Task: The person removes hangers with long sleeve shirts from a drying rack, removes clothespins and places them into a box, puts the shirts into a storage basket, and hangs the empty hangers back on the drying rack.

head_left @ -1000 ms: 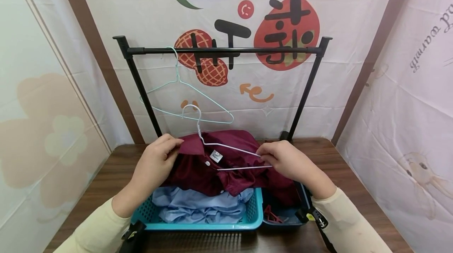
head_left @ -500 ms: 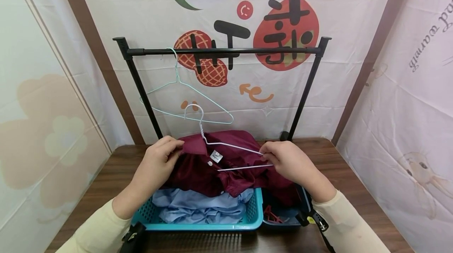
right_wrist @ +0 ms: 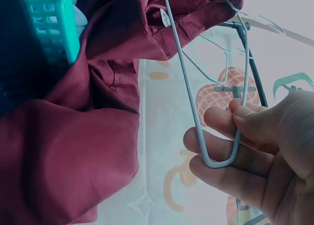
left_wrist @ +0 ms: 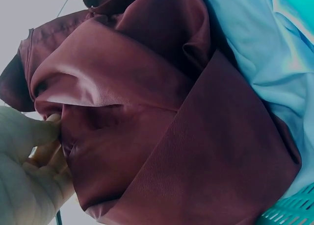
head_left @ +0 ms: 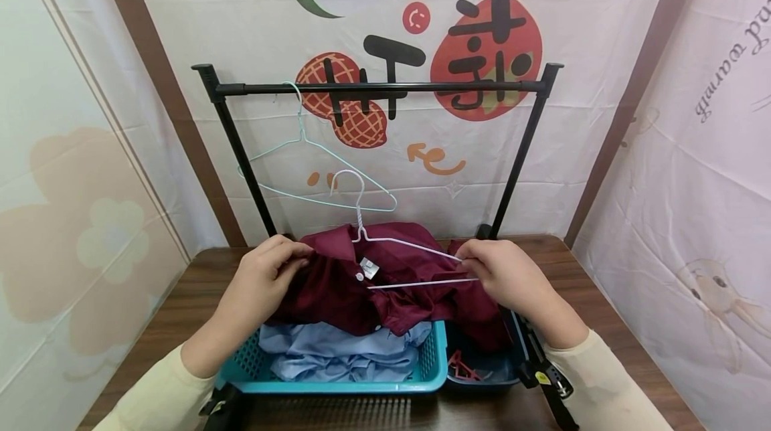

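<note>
A dark red button-up shirt [head_left: 337,304] with a collar and a white label lies bunched over the baskets. My left hand [head_left: 262,277] pinches its left shoulder, and in the left wrist view the thumb and fingers grip the dark red cloth [left_wrist: 113,151]. A white wire hanger [head_left: 415,243] sits partly inside the shirt, its left part hidden by the collar and front, its hook pointing up. My right hand [head_left: 506,280] holds the hanger's right end; in the right wrist view thumb and fingers pinch the wire loop [right_wrist: 216,162], outside the cloth.
Below the shirt stands a turquoise basket [head_left: 337,387] with light blue cloth [head_left: 343,354]. A dark blue basket [head_left: 482,384] with red clips [head_left: 462,367] adjoins it on the right. Behind rises a black rack [head_left: 385,88] bearing a pale green hanger [head_left: 301,140]. All stands on a wooden table [head_left: 608,351].
The white hanger has shifted right, its hook moving right and slightly up, along with my right hand. My left hand keeps its pinch on the shirt in nearly the same place.
</note>
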`<state>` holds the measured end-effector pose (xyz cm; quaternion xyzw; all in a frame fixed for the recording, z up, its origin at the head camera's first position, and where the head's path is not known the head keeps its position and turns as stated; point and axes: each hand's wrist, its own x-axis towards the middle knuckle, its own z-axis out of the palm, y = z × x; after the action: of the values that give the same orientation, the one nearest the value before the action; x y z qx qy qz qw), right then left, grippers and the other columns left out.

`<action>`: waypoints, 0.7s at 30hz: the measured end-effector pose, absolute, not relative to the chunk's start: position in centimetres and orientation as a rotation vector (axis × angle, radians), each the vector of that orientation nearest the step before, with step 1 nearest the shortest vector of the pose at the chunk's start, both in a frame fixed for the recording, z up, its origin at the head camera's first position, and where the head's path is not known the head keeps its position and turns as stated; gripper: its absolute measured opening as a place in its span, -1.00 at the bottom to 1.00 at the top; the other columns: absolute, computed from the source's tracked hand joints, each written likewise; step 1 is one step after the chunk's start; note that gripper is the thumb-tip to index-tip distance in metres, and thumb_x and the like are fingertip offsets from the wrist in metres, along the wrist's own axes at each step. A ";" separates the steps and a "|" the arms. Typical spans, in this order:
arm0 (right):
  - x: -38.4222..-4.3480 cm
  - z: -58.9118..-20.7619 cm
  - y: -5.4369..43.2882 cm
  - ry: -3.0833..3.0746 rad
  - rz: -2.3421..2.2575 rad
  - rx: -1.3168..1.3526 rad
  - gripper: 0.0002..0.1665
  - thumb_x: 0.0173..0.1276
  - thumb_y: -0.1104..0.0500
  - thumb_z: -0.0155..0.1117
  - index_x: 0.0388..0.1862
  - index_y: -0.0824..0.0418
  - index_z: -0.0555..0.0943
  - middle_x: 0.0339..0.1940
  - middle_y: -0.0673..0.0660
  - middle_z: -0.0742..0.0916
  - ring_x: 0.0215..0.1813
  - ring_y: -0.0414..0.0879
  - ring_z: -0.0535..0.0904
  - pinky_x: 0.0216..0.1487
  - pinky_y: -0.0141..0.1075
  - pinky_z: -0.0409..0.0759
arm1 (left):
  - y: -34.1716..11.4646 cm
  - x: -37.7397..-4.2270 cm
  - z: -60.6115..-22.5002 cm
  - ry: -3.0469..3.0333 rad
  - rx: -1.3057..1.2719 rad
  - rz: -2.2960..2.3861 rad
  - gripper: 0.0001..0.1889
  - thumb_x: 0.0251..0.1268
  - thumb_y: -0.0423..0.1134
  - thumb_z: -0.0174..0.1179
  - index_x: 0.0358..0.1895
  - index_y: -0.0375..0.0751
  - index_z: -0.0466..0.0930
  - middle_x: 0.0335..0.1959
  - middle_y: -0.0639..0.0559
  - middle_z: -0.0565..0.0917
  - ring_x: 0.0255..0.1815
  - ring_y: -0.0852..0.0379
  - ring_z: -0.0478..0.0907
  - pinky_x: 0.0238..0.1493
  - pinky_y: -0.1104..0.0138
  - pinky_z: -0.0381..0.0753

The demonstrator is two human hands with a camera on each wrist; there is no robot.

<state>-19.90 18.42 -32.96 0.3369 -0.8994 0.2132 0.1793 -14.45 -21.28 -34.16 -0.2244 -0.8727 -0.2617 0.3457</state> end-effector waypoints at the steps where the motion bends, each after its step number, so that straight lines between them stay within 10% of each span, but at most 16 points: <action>1: -19.9 -33.0 18.5 -2.544 0.608 0.946 -0.86 0.41 0.26 0.39 -0.21 -0.01 0.71 -0.34 -0.11 0.78 -0.35 -0.31 0.59 -0.24 -0.24 0.63 | -21.3 -14.5 -34.2 -2.267 -0.583 -0.679 -0.76 0.21 -0.53 0.39 -0.13 -0.14 0.77 -0.24 0.16 0.67 -0.22 0.24 0.61 -0.17 0.65 0.46; 21: -19.9 -33.5 21.0 -2.491 0.630 0.917 -0.87 0.40 0.31 0.38 -0.22 0.07 0.71 -0.33 -0.10 0.78 -0.33 -0.29 0.67 -0.27 -0.26 0.67 | -22.9 -14.2 -34.8 -2.311 -0.543 -0.651 -0.75 0.24 -0.52 0.38 -0.11 -0.11 0.76 -0.20 0.16 0.69 -0.16 0.21 0.64 -0.14 0.68 0.46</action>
<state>-19.91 20.96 -33.48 0.3288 -0.8937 0.2261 0.2053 -14.16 -22.91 -34.84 -0.2079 -0.8851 -0.2495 0.3334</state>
